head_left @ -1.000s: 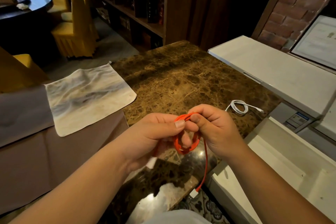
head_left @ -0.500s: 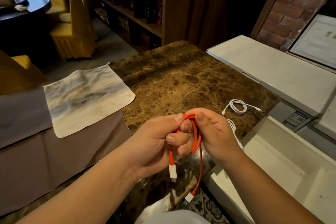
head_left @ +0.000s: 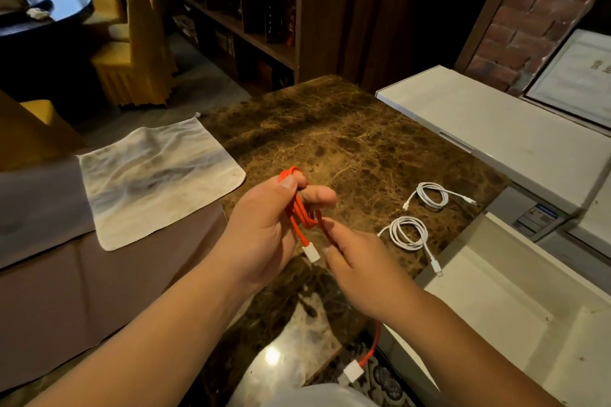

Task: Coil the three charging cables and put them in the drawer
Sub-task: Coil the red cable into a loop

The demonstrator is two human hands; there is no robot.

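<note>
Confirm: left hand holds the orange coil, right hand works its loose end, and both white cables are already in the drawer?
Not quite. The head view shows both white cables coiled on the marble counter, not in the drawer. The rest holds: left hand holds the orange coil, right hand works its loose end.

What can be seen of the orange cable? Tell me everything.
The orange cable is a thin, smooth-looking cord with white plugs at both ends. Part of it is gathered into a few loose loops gripped in the left hand, held above the brown marble countertop. One white plug hangs just below that hand. The right hand pinches the free length, which passes behind the right wrist and dangles past the counter's edge, ending in the second white plug. It does not touch the two white cables.
</note>
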